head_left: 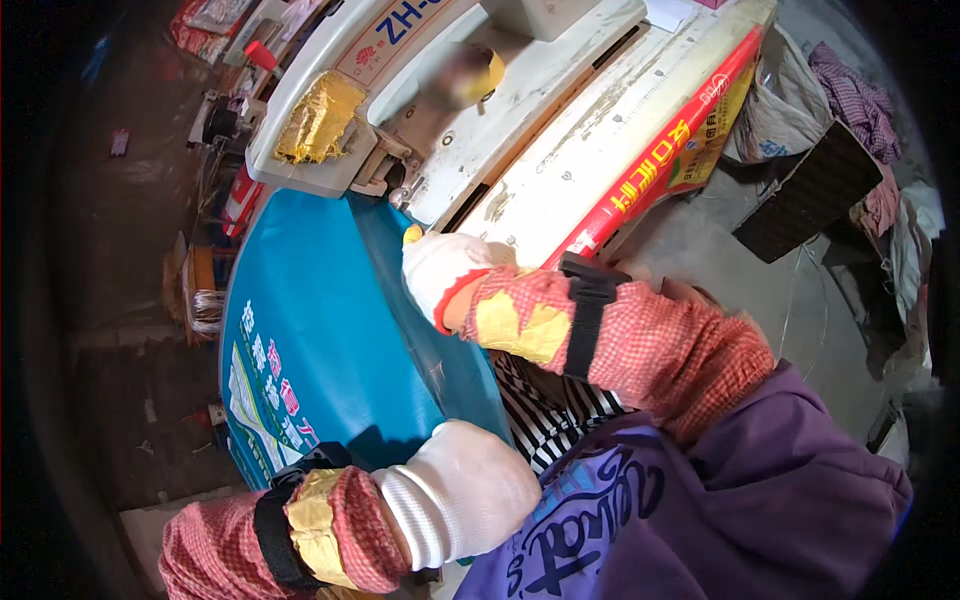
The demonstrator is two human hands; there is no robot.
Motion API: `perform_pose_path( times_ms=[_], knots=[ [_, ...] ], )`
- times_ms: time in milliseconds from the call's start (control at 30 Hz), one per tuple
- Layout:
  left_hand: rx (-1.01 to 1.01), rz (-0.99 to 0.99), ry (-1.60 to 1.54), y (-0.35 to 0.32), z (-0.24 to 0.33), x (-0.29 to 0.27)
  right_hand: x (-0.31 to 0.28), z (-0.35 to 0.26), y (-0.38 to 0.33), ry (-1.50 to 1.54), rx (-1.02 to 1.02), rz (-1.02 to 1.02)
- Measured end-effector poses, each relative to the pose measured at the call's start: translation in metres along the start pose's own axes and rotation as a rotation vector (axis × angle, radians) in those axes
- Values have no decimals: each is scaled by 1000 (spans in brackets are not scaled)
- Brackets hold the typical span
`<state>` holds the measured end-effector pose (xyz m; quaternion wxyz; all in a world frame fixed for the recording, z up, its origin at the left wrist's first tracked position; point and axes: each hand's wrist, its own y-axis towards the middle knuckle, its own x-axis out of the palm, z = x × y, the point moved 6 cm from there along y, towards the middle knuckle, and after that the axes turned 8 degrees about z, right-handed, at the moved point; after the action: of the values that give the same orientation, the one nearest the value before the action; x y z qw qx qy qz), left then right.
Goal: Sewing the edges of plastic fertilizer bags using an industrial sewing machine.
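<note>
Spread from the centre left of the frame down toward the lower edge, a teal-blue sheet (310, 290) lies with its top end at the head of a white sewing machine (310, 180). It looks smooth and glossy, like plastic, with a creased, darker band along its right side. White and pink characters and a white-and-green emblem are printed near its lower left edge.

At its upper right corner is the right hand (445, 270), in a white knit glove; one yellow-tipped finger points to the machine, and how the others stand cannot be told. At the lower centre the left hand (470, 490), gloved in ribbed white, curls by the sheet's lower edge, its fingers hidden.

The machine bears a pale label (395, 40) with blue lettering and a frayed golden patch (318, 118). Rightward, a worn white tabletop (540, 190) is edged by a red strip (655, 170) with yellow characters.
</note>
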<state>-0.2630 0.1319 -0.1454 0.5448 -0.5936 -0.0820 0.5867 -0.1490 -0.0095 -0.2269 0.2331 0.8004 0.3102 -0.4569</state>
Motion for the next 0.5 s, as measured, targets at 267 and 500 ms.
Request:
perform_pose_path(
  times_ms=[267, 500],
  knots=[
    [-376, -301, 212, -6, -67, -46, 14, -21, 26, 128, 0, -51],
    [-972, -119, 221, -78, -91, -53, 31, -25, 30, 72, 19, -128]
  ],
)
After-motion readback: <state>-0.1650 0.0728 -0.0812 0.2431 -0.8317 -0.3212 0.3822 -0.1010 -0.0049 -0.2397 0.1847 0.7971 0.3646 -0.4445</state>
